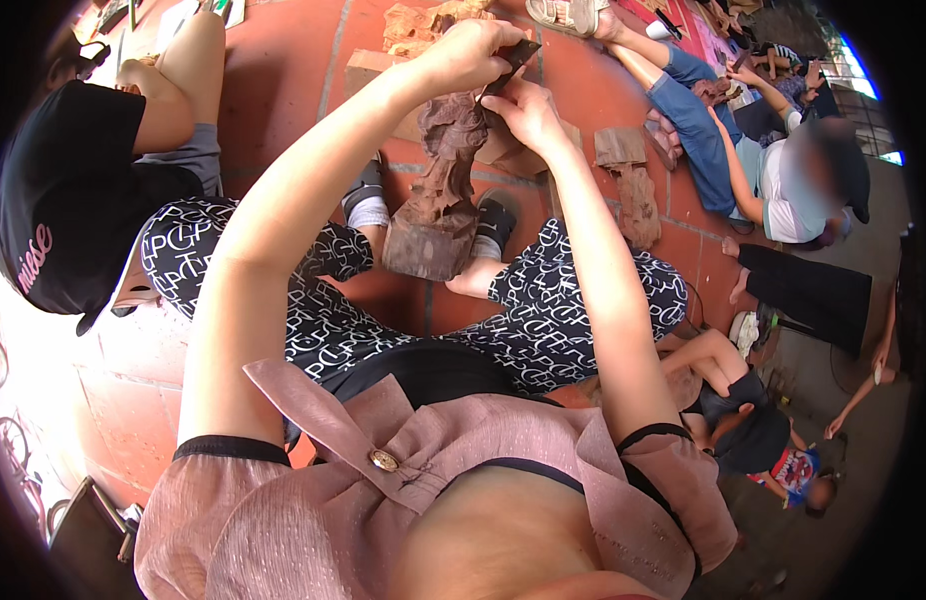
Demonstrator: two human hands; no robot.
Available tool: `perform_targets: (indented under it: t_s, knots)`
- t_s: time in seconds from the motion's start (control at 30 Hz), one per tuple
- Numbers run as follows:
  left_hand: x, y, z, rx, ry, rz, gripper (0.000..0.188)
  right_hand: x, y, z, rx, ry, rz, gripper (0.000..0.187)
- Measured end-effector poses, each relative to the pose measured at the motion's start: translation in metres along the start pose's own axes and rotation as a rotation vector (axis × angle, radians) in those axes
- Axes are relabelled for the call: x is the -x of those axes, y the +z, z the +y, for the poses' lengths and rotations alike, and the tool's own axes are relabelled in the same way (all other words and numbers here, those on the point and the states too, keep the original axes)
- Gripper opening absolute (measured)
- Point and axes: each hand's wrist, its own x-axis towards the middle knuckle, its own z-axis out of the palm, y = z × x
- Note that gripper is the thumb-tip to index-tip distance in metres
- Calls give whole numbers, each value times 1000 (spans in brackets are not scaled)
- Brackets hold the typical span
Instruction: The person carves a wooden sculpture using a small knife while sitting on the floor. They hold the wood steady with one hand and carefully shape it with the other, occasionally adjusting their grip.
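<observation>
While both forearms extend over the red tiled floor [273,140], the left hand [468,55] and the right hand [528,115] grip a dark flat piece [512,66] between them. The fingers of each hand are closed on it. The piece is located at the top end of a reddish-brown wood carving [448,150]; contact between the two cannot be determined. The carving is positioned on the floor between two dark shoes [496,222], its block base toward the wearer; whether it stands or leans cannot be told. A second wood carving [638,205] with a block end lies nearer the floor's right edge. A pale orange wood carving [408,28] is placed nearer the floor's far edge. A person in a black shirt [73,190] sits toward its left edge.
</observation>
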Motion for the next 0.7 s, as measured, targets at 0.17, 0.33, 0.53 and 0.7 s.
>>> perform_targets:
  t_s: [0.17,0.33,0.53,0.7]
  knots:
    - [21,26,7,32,70,24,23,41,1,-6,-6,-6,-18,21]
    - [3,10,9,122,-97,34,29,13,8,12,-114,-26,47,18]
    - [11,7,4,-4,-30,19,31,18,7,-3,11,-170,77,23]
    - [0,5,8,79,-54,53,25,8,4,0,-85,-45,39,21]
